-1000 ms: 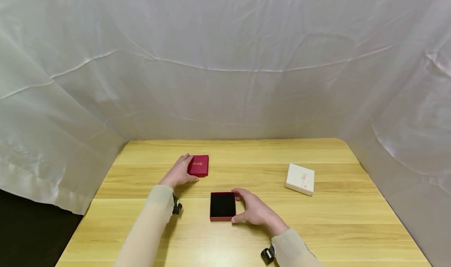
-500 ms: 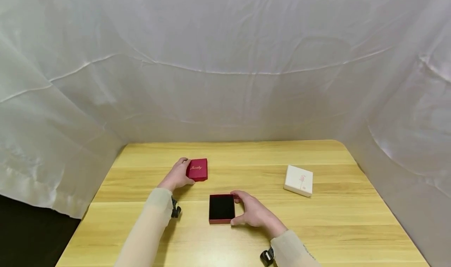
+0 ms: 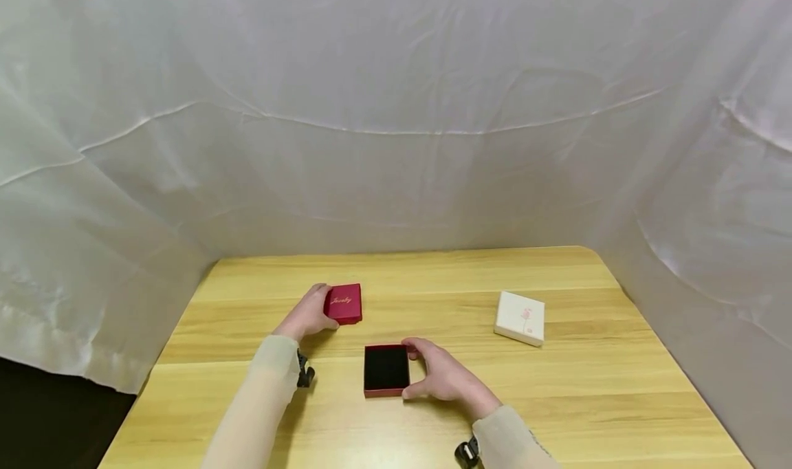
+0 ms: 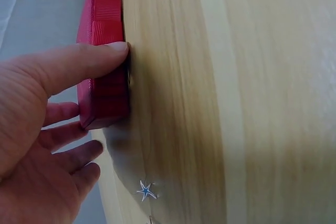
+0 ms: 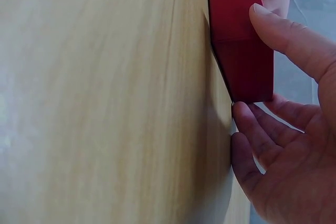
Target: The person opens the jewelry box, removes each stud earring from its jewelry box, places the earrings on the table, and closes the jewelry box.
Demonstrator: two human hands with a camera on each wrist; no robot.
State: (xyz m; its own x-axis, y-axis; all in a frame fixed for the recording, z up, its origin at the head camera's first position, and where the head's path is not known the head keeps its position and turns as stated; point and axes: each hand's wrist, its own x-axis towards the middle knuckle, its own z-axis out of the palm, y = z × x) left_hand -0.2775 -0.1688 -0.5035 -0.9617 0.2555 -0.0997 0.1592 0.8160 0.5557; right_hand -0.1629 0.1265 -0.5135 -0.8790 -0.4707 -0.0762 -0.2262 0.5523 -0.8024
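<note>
A square red jewelry box lid (image 3: 343,302) with gold lettering lies on the table at the centre-left. My left hand (image 3: 305,315) grips it from the left, thumb on its near side. Nearer to me stands an open red jewelry box (image 3: 385,392) with a black pad inside. My right hand (image 3: 444,374) holds that box by its right end, thumb at the near corner and fingers at the far one. In the left wrist view, a small blue-and-white starfish earring (image 4: 147,190) lies on the wood below the left hand; part of another small piece shows at the lower edge.
A white square box (image 3: 520,318) with a pink flower print sits on the right of the wooden table (image 3: 594,400). Pale cloth (image 3: 396,180) hangs around the back and sides.
The head view has tilted up slightly, so everything sits a little lower. The left hand still grips the lid, and the right hand stays on the open box.
</note>
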